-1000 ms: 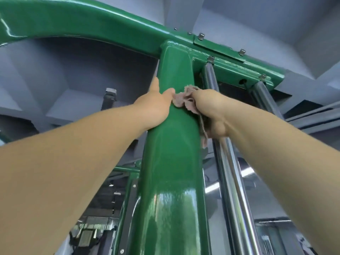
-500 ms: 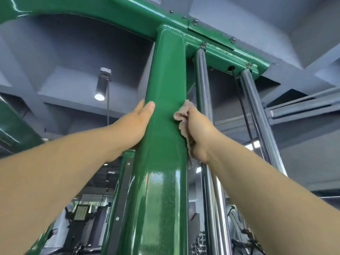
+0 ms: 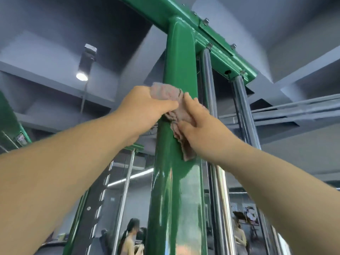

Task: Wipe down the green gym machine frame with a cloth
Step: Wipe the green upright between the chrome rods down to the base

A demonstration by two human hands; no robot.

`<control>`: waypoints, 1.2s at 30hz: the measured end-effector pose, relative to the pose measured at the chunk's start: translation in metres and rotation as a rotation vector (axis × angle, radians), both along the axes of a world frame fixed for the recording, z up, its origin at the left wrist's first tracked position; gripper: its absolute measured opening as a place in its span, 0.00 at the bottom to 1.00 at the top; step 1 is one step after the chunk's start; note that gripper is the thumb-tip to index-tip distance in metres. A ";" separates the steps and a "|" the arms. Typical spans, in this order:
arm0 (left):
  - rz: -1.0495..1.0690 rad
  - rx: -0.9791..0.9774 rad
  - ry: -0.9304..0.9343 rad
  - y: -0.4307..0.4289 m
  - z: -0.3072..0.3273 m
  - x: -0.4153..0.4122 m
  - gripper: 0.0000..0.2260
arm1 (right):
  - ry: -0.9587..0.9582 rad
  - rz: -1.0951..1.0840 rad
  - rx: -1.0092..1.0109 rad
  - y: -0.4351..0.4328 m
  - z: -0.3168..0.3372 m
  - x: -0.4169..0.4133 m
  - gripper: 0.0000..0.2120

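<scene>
Head view: looks up along a green upright post (image 3: 176,190) to where it meets a green crossbeam (image 3: 217,35) overhead.
Post: glossy, with pale reflections on its lower face; it joins the crossbeam at a rounded welded top.
Crossbeam: runs from upper middle down to the right, with a bolted plate and several bolt heads on it.
Cloth (image 3: 174,107): a crumpled pinkish-brown rag, lying against the front of the post about halfway up the picture; one bunch rises above the left hand, and a loose tail hangs down the post's right side below the right hand.
Left hand (image 3: 145,105): fingers and thumb curled round the upper bunch of the cloth, gripping it at the post's left edge.
Right hand (image 3: 198,124): thumb and fingers pinch the lower part of the cloth against the post; the index finger lies straight, pointing up along the cloth.
Hands together: just beside each other, both on the same cloth, both forearms reaching up from the bottom corners.
Rods (image 3: 219,181): two chrome guide rods stand just right of the post and run up into the crossbeam.
Lamp (image 3: 85,65): a lit spotlight hangs from the grey ceiling at upper left.
Second frame (image 3: 11,116): another green member crosses the far left edge.
Rack strip (image 3: 95,205): a dark strip with a row of slots stands left of the post.
Background: people (image 3: 128,238) low in the picture, blurred.
</scene>
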State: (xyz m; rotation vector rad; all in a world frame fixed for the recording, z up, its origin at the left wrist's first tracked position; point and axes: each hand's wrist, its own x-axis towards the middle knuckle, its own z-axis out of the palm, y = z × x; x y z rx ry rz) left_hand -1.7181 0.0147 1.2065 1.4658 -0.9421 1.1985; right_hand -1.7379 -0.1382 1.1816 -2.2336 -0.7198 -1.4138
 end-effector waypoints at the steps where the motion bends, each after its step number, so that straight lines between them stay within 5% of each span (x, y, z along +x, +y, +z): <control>1: 0.029 -0.041 0.017 0.006 0.005 0.002 0.06 | 0.023 0.027 0.024 -0.002 -0.001 -0.005 0.34; 6: -0.007 -0.270 0.132 0.011 0.010 0.022 0.12 | -0.003 0.026 -0.040 -0.004 -0.012 -0.014 0.32; 10: 0.361 -0.123 -0.044 -0.005 -0.013 0.013 0.09 | 0.029 0.174 0.040 -0.003 -0.009 -0.017 0.23; 13: 0.095 -0.038 0.155 -0.018 -0.013 0.017 0.16 | 0.033 0.391 0.180 -0.006 0.001 -0.020 0.24; 16: -0.060 -0.001 0.240 -0.030 -0.022 0.024 0.32 | -0.083 0.303 0.267 -0.008 0.012 -0.012 0.20; 20: -0.168 -0.165 0.355 -0.034 0.001 0.041 0.18 | -0.109 0.153 0.158 -0.001 0.018 0.002 0.20; 24: -0.384 -0.169 0.399 -0.033 0.048 0.048 0.25 | -0.172 0.018 0.109 0.005 0.044 0.003 0.22; 31: -0.495 -0.196 0.195 -0.022 0.151 0.042 0.28 | -0.241 -0.179 0.054 0.025 0.099 0.008 0.27; 36: -0.610 -0.121 0.017 -0.020 0.195 0.061 0.12 | -0.154 -0.167 0.115 0.017 0.115 0.006 0.30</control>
